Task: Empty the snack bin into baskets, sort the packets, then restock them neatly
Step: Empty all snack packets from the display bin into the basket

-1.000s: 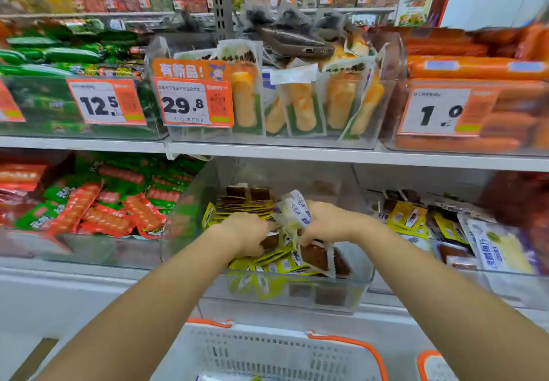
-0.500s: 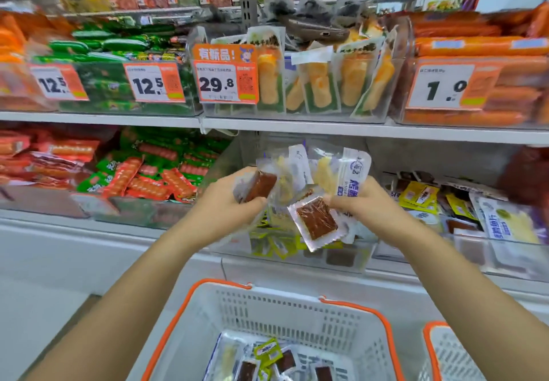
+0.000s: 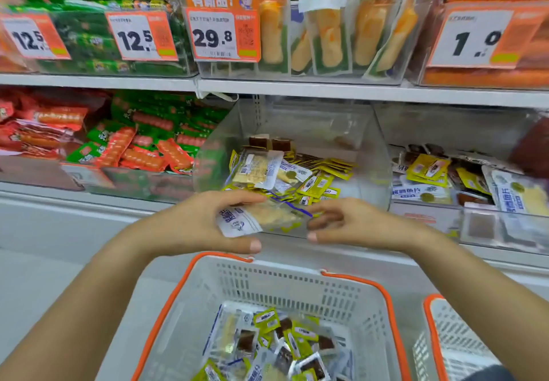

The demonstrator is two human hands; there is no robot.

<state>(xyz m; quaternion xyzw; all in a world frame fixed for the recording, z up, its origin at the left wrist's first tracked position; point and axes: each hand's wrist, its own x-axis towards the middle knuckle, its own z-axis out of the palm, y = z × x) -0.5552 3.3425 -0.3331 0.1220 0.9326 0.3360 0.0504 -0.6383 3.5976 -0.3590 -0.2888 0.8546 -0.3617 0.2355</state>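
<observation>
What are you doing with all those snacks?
A person is emptying the clear snack bin on the lower shelf. Both hands hover between the bin and a white basket with an orange rim. The left hand holds a white and blue packet; the right hand is open beside it, holding nothing. Many small packets already lie in the basket, and plenty remain in the bin. A second basket sits at the right.
</observation>
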